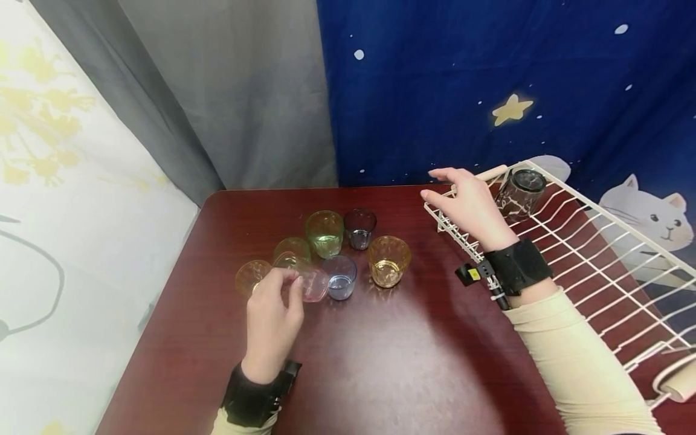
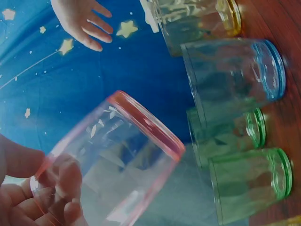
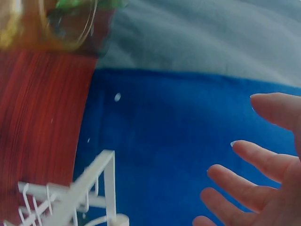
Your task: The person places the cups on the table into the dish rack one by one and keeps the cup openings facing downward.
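My left hand (image 1: 272, 326) pinches a clear pink glass (image 2: 117, 155) by its rim, thumb outside and fingertips inside; the glass is tilted, base away from the palm. Just beyond it stand a blue glass (image 1: 340, 279), a green glass (image 1: 325, 234) and a second green glass (image 2: 251, 183). A yellow glass (image 1: 388, 263) and a dark grey glass (image 1: 360, 229) are upright further right. Over the near-left end of the white wire rack (image 1: 565, 185), my right hand (image 1: 474, 205) holds nothing, fingers spread apart from the thumb.
A dark glass (image 1: 521, 196) sits upside down in the rack's far corner. Another yellow glass (image 1: 251, 275) stands left of my left hand, partly hidden. Blue and grey curtains (image 1: 261, 90) hang behind the dark red table (image 1: 370, 368).
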Demonstrator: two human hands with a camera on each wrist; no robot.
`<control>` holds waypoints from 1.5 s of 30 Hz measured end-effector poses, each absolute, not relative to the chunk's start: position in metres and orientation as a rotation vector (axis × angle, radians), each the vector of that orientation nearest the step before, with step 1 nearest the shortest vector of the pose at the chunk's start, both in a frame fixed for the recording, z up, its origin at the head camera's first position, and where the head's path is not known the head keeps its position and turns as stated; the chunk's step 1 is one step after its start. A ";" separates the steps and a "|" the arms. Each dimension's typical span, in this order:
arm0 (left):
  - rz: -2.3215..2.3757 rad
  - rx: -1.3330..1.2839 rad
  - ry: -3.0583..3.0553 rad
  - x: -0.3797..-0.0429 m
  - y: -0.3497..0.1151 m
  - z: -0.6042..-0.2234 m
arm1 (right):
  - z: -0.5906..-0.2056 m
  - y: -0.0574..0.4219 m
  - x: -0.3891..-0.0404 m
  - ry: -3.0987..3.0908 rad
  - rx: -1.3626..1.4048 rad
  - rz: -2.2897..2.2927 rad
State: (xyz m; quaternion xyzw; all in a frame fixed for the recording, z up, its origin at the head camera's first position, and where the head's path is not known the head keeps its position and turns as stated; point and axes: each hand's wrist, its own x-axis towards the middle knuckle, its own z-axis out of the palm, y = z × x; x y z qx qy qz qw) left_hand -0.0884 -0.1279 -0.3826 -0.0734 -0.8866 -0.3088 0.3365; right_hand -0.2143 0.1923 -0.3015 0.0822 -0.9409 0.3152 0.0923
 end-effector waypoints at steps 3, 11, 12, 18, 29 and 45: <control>-0.874 -0.186 -2.278 -0.090 -0.125 -0.381 | -0.304 0.184 -0.205 -2.787 0.267 0.963; -1.011 -0.190 -2.235 -0.094 -0.116 -0.374 | -0.323 0.170 -0.181 -2.630 0.321 1.123; -1.027 -0.192 -2.233 -0.094 -0.115 -0.373 | -0.325 0.169 -0.178 -2.603 0.331 1.158; -1.172 -0.204 -2.205 -0.094 -0.106 -0.368 | -0.345 0.161 -0.162 -2.506 0.416 1.331; -1.850 -0.247 -2.154 -0.091 -0.087 -0.360 | -0.367 0.139 -0.137 -2.344 0.674 1.732; -2.260 -0.195 -2.034 -0.095 -0.072 -0.366 | -0.382 0.124 -0.121 -2.329 0.709 1.931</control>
